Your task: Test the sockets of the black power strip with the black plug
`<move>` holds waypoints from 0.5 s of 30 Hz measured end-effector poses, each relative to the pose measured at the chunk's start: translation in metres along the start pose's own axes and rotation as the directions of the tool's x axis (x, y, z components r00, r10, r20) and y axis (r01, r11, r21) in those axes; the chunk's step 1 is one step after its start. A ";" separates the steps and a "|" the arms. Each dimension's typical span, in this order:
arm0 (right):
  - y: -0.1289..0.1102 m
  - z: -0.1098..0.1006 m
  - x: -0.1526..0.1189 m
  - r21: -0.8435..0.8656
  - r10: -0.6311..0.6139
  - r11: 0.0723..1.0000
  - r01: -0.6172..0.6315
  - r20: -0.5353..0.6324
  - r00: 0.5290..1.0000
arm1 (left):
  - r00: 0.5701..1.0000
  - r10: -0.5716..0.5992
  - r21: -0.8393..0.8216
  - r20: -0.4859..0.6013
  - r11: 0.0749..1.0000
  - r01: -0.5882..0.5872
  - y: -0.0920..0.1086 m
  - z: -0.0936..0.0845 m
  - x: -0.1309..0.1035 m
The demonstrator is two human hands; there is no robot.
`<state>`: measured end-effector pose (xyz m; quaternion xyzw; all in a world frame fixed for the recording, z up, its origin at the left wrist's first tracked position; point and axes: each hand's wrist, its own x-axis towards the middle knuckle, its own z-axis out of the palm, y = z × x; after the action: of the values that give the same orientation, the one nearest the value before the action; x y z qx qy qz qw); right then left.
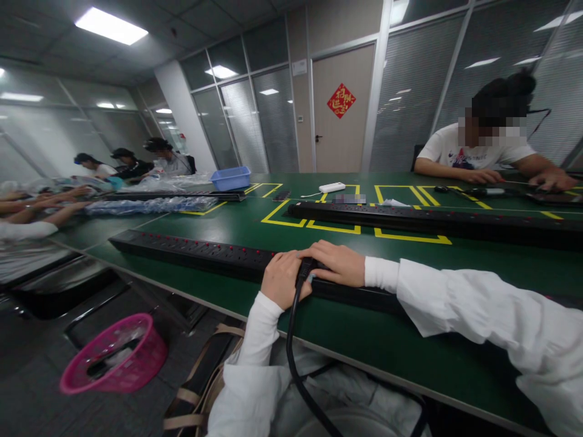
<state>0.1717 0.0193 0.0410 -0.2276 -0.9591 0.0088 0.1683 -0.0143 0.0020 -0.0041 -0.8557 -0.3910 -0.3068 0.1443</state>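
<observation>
A long black power strip (195, 250) with red switches lies along the near edge of the green table. At its middle, both hands meet around a black plug (305, 268) whose thick cord (292, 340) drops over the table edge to my lap. My left hand (283, 279) is closed around the plug's left side, fingers over the strip. From the right, my right hand (339, 264) rests across the strip, its fingertips and thumb against the plug. The fingers hide where the plug meets the strip.
A second black power strip (437, 223) lies farther back. Yellow tape (412, 237) marks rectangles on the table. Bagged strips (150, 205) and a blue bin (231, 178) are at left. A pink basket (113, 358) stands on the floor. A co-worker (492, 149) sits opposite.
</observation>
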 end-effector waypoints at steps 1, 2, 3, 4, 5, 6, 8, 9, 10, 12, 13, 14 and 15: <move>0.000 0.000 0.000 -0.002 0.002 1.000 -0.002 0.002 1.000 | 1.000 0.000 0.003 -0.003 1.000 0.000 0.000 0.000 0.000; 0.000 0.000 0.000 -0.004 0.003 1.000 -0.003 0.002 1.000 | 1.000 -0.001 0.008 -0.008 1.000 0.001 0.000 0.000 0.000; 0.000 0.000 0.000 -0.007 0.003 1.000 -0.003 0.003 1.000 | 1.000 -0.001 0.012 -0.011 1.000 0.001 0.001 0.000 0.000; 0.000 0.000 0.000 -0.010 0.002 1.000 -0.002 0.003 1.000 | 1.000 -0.001 0.015 -0.014 1.000 0.001 0.001 0.000 0.000; 0.000 0.000 0.001 -0.011 0.002 1.000 -0.002 0.003 1.000 | 1.000 -0.001 0.017 -0.017 1.000 0.002 0.001 0.000 0.001; 0.000 -0.001 0.001 -0.013 0.003 1.000 -0.003 0.005 1.000 | 1.000 -0.001 0.019 -0.020 1.000 0.002 0.001 0.000 0.001; -0.001 -0.001 0.001 -0.015 0.005 1.000 -0.005 0.008 1.000 | 1.000 0.001 0.021 -0.020 1.000 -0.001 0.001 0.000 0.000; -0.001 -0.002 0.001 -0.017 0.006 1.000 -0.006 0.010 1.000 | 1.000 0.003 0.021 -0.021 1.000 -0.003 0.001 0.000 0.000; -0.001 -0.002 0.001 -0.019 0.007 1.000 -0.007 0.010 1.000 | 1.000 0.004 0.021 -0.024 1.000 -0.004 0.001 0.001 0.000; -0.002 -0.003 0.000 -0.023 0.004 1.000 -0.004 0.010 1.000 | 1.000 0.004 0.020 -0.027 1.000 -0.003 0.001 0.001 0.000; -0.002 -0.003 0.000 -0.024 0.002 1.000 -0.002 0.010 1.000 | 1.000 0.002 0.019 -0.029 1.000 -0.001 0.002 0.001 0.001; -0.002 -0.003 0.000 -0.024 0.001 1.000 -0.001 0.009 1.000 | 1.000 0.001 0.019 -0.031 1.000 -0.001 0.002 0.001 0.001; -0.003 -0.003 0.000 -0.024 0.002 1.000 -0.001 0.007 1.000 | 1.000 0.002 0.018 -0.031 1.000 -0.002 0.002 0.000 0.001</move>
<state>0.1715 0.0168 0.0439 -0.2302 -0.9595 -0.0016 0.1622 -0.0123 0.0015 -0.0039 -0.8498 -0.3908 -0.3162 0.1585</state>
